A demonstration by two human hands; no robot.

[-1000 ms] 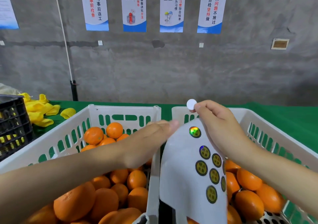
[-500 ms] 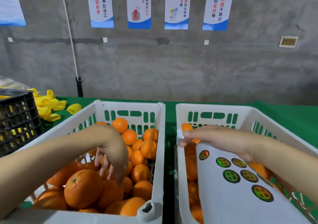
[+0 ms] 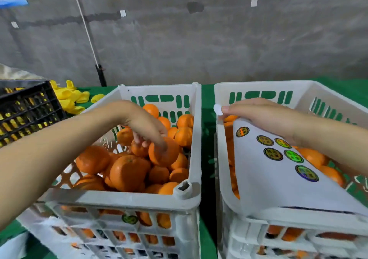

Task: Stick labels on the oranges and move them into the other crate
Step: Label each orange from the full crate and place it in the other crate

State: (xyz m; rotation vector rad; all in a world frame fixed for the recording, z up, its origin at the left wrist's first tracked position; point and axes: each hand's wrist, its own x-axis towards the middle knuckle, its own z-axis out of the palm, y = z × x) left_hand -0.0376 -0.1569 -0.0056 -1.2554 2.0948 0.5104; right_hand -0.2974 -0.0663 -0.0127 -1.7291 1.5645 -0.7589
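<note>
Head view: at centre left, the left hand (image 3: pixel 147 129) reaches down into the left white crate (image 3: pixel 123 199), its fingers curled over one orange (image 3: pixel 167 155) on top of the heaped fruit. At centre right, the right hand (image 3: pixel 264 119) pinches a round white label (image 3: pixel 217 109) between its fingertips above the right white crate (image 3: pixel 258 85). The label sheet (image 3: pixel 268 189) slopes beneath that hand, over the oranges already in this crate.

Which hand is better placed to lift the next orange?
Left hand: its fingers curl on an orange in the left crate. The right hand pinches a peeled label over the sticker sheet.
</note>
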